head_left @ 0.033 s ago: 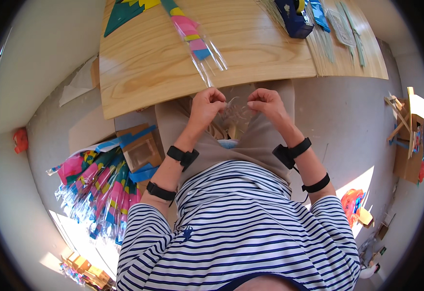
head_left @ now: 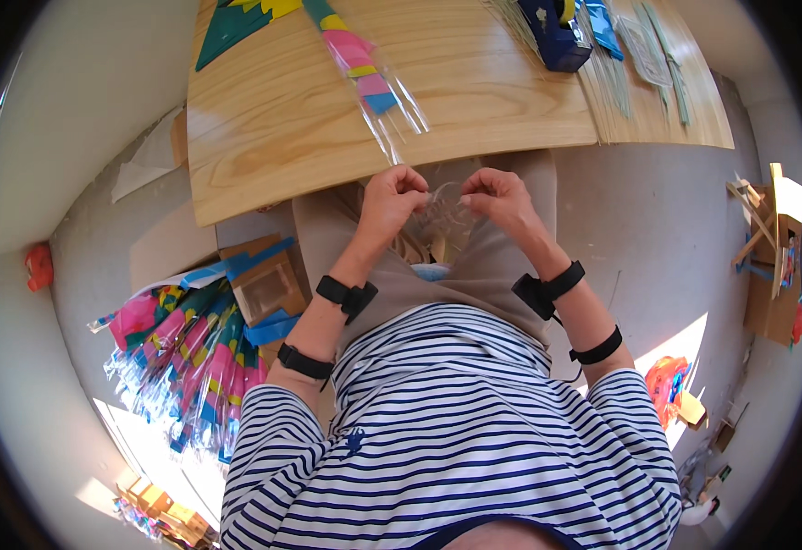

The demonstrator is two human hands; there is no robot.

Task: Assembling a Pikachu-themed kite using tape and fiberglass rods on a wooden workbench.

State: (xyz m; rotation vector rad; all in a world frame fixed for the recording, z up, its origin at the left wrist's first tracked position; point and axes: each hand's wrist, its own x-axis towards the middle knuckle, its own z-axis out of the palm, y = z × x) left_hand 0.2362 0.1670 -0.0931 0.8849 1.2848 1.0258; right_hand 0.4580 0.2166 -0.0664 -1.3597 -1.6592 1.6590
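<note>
In front of my lap, just below the table edge, my left hand (head_left: pixel 393 203) is closed in a pinch. Close to its right, my right hand (head_left: pixel 500 203) pinches too, thumb against forefinger. A thin clear strand (head_left: pixel 447 187) curves between the fingertips of both hands. Below it, over my lap, lies a tangle of clear strips (head_left: pixel 447 218), too fine to make out singly. Beyond my left hand, a clear plastic sleeve (head_left: pixel 389 121) with folded pink, yellow, green and blue material in it lies on the table, its end reaching past the edge.
The wooden table (head_left: pixel 492 115) carries a dark blue tape dispenser (head_left: pixel 561 41), thin green sticks (head_left: pixel 613 87) and a clear plastic box (head_left: pixel 644 53) at right. Green folded material (head_left: pixel 231 35) lies far left. A heap of colourful sleeved bundles (head_left: pixel 185 357) and a cardboard box (head_left: pixel 268 284) stand at left.
My right hand has shifted slightly left, closer to my left hand. The left hand stays where it was.
</note>
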